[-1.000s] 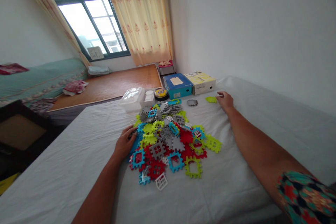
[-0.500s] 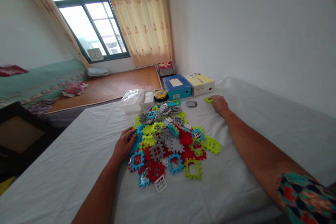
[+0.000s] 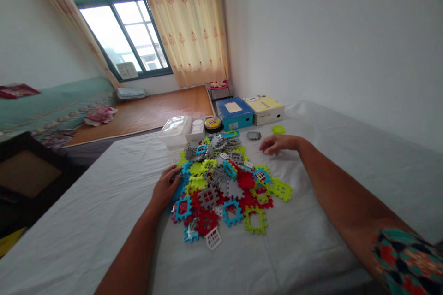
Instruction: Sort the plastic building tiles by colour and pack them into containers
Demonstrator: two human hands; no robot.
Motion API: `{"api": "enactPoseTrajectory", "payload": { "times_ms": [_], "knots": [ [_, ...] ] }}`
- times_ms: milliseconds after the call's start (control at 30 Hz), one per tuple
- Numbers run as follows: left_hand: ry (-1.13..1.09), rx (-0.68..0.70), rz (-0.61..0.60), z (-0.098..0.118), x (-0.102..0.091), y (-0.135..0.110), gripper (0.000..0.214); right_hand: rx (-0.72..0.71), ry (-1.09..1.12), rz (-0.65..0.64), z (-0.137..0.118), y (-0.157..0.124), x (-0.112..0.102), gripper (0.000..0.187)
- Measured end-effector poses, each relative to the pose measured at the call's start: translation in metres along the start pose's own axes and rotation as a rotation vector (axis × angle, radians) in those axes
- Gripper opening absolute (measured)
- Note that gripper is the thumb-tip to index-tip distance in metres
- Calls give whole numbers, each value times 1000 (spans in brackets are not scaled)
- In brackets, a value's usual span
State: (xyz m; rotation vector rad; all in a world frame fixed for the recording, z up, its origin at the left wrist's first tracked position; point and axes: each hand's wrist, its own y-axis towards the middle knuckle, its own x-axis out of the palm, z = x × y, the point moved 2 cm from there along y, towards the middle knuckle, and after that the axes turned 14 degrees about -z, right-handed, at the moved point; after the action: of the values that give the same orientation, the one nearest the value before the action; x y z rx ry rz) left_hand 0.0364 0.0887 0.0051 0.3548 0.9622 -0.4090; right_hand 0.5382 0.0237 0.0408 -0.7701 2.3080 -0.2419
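A heap of interlocking plastic building pieces in red, grey, blue and lime green lies on the pale sheet in front of me. My left hand rests against the heap's left side, fingers spread over the edge of some blue pieces. Empty and loosely bent, the fingers of my right hand hover above the sheet to the right of the heap. Beyond that hand a lime green piece lies flat by itself. A grey notched piece sits to its left, apart from the heap.
Behind the heap stand a lidded clear plastic box, a small white box, a round black-and-yellow tin, a blue box and a yellow box. A white wall rises on the right.
My right hand has let go of the lime green piece, which stays on the sheet, and has moved left and nearer to the heap. My left hand has stayed in place.
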Motion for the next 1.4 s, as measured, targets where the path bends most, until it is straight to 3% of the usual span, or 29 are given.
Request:
{"api": "enactPoseTrajectory", "payload": {
  "times_ms": [67, 167, 300, 433, 600, 833, 933, 1033, 1133, 1267, 1400],
  "knots": [
    [2, -5, -5, 0, 0, 0, 49, -47, -12, -293, -16, 4, 13, 60],
    [0, -3, -11, -1, 1, 0, 50, -53, -125, -410, -30, 15, 26, 65],
    [-6, 7, -1, -3, 2, 0, 49, -22, -208, -403, -37, 26, 34, 62],
    [-12, 11, 6, -3, 2, 0, 49, -58, -130, -414, -38, 24, 33, 51],
    [-17, 8, 14, -2, 2, 0, 47, 33, -5, -461, -41, 17, 35, 65],
    [-5, 11, 17, -1, 0, -1, 47, 61, -291, -411, -60, 25, 46, 52],
    [8, 16, 20, -1, -1, -1, 46, 36, -256, -422, -62, 25, 47, 45],
    [12, 27, 22, -2, -1, -1, 45, 25, -215, -403, -66, 22, 47, 55],
    [5, 34, 23, -3, -2, -1, 45, 117, -249, -412, -74, 21, 51, 60],
    [-1, 31, 11, -4, -3, -1, 48, 286, -418, -440, -83, 22, 58, 46],
    [-5, 27, 6, -2, -4, -1, 46, 186, -537, -387, -83, 26, 59, 39]
  ]
}}
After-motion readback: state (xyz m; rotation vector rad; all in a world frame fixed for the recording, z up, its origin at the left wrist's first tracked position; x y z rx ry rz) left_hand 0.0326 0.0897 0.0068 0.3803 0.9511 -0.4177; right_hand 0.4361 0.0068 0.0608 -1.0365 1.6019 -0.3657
